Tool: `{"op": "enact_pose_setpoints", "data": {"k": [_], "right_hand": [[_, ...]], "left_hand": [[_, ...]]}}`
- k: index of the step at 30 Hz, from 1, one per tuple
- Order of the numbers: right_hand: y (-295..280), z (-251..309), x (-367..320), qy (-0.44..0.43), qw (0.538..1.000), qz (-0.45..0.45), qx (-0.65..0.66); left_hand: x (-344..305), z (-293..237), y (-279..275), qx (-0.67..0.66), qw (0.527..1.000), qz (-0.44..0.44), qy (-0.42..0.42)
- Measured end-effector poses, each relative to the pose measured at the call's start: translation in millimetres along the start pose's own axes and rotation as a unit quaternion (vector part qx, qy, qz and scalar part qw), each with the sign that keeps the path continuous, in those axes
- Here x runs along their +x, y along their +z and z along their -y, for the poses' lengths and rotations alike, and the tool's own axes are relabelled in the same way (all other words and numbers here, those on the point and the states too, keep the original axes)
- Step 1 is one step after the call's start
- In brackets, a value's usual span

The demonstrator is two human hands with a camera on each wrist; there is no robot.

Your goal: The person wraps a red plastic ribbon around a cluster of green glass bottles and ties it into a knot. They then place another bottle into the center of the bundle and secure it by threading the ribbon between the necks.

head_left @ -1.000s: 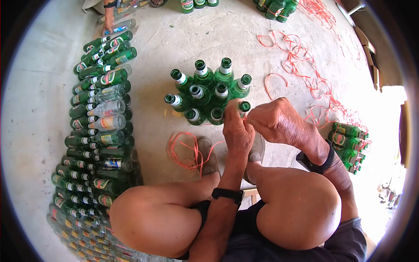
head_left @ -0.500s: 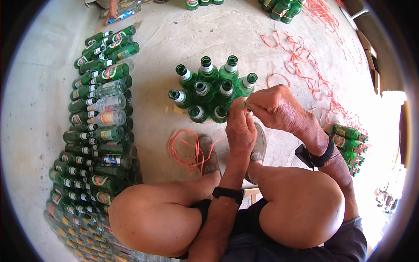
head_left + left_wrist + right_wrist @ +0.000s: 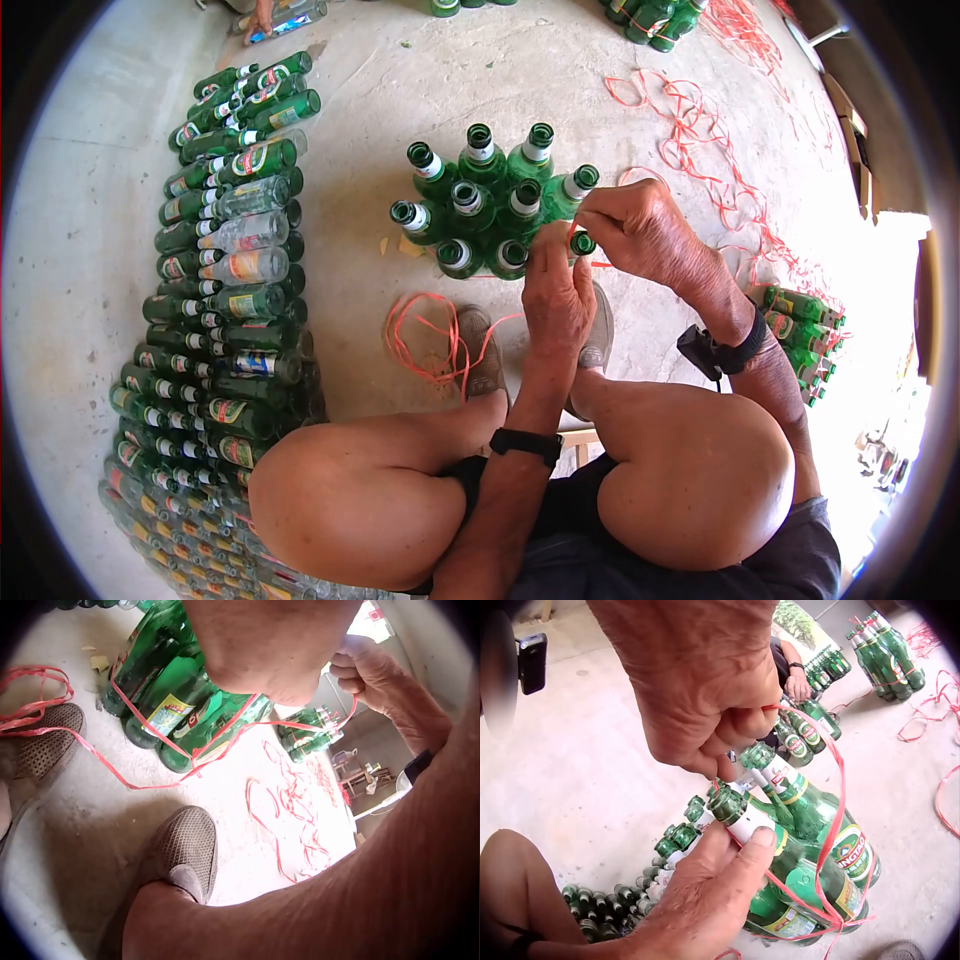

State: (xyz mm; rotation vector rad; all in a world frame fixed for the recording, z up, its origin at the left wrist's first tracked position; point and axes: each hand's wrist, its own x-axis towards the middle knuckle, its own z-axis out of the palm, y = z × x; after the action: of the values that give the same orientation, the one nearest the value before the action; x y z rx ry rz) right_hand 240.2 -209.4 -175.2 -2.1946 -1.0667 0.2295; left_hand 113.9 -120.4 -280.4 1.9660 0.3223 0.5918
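Several green bottles (image 3: 468,197) stand upright in a tight cluster. My left hand (image 3: 555,305) holds the neck of the nearest right-hand bottle (image 3: 582,243); in the right wrist view its thumb (image 3: 761,838) lies on the white neck label. Red string (image 3: 841,780) runs around the cluster, crosses low on its side and rises to my right hand (image 3: 705,697), which pinches it just above that bottle's mouth. In the left wrist view, a slack length of string (image 3: 142,786) leads from the floor coil to the right hand (image 3: 375,671).
Rows of lying bottles (image 3: 245,265) fill the left side. Loose red string (image 3: 700,150) tangles on the floor at right, near a tied bundle (image 3: 797,330). A string coil (image 3: 420,340) lies by my left shoe (image 3: 482,350). Another person's hand (image 3: 262,18) shows top left.
My right hand has lifted slightly and drawn away from my left hand, so the bottle mouth between them shows more clearly. The left hand keeps its hold. The whole head view has shifted a little.
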Motion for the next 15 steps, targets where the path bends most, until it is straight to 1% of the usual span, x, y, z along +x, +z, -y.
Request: {"op": "enact_pose_setpoints", "data": {"k": [4, 6, 9, 10, 13, 15], "right_hand": [[1, -1, -1, 0.040, 0.999, -0.011, 0.012], [3, -8, -3, 0.051, 0.999, -0.003, 0.009], [3, -13, -7, 0.071, 0.997, 0.005, 0.009], [3, -13, -9, 0.078, 0.997, 0.006, 0.009], [4, -10, -11, 0.085, 0.996, -0.031, 0.022], [7, -12, -16, 0.109, 0.993, -0.040, 0.032]], "left_hand": [[1, 0, 1, -0.004, 1.000, -0.013, 0.010], [1, 1, 2, -0.002, 1.000, -0.019, 0.018], [1, -2, 1, -0.002, 1.000, -0.003, -0.009], [0, -1, 1, 0.001, 1.000, -0.007, -0.004], [-1, -1, 3, 0.006, 1.000, -0.013, 0.005], [-1, -2, 2, 0.003, 1.000, -0.009, 0.001]]}}
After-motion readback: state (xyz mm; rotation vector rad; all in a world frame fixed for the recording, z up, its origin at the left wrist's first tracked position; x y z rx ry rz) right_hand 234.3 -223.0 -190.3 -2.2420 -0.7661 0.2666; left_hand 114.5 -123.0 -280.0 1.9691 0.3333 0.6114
